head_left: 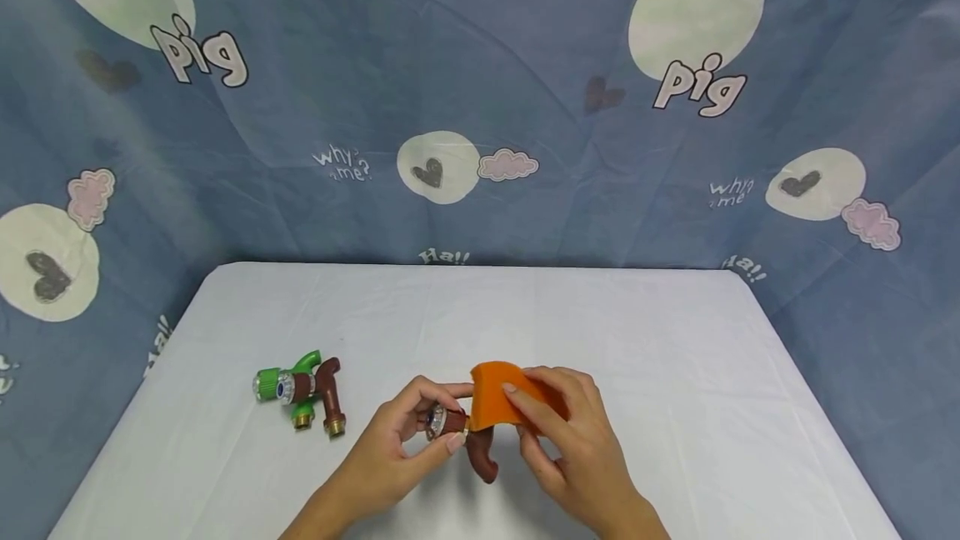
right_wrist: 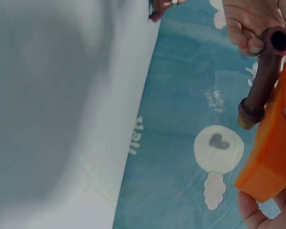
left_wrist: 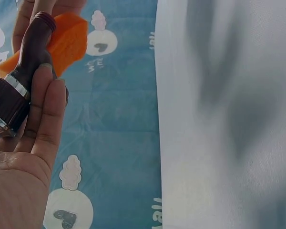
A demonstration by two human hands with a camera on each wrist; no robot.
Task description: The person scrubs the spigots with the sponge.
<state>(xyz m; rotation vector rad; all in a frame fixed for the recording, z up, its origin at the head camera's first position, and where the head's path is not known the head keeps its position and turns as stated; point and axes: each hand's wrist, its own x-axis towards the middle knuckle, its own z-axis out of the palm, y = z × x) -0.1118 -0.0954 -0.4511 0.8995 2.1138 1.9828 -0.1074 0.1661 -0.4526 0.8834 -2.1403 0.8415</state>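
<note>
My left hand [head_left: 390,461] holds a dark brown tap [head_left: 482,455] by its ribbed knob, its curved spout pointing down toward me. In the left wrist view, fingers lie curled round the tap [left_wrist: 34,55] near the silver ring by the knob. My right hand [head_left: 581,444] grips an orange sponge [head_left: 493,397], thumb on one side and fingers on the other. The sponge lies against the tap's body and covers part of it in the head view. From the right wrist, the tap's open spout end and threaded brass end [right_wrist: 245,123] show beside the sponge [right_wrist: 271,152].
Left of my hands on the white-covered table [head_left: 637,332], a green tap [head_left: 267,384] and another brown tap [head_left: 328,390] lie close together, overlapping in the head view. A blue printed cloth [head_left: 480,90] hangs behind the table and along its sides.
</note>
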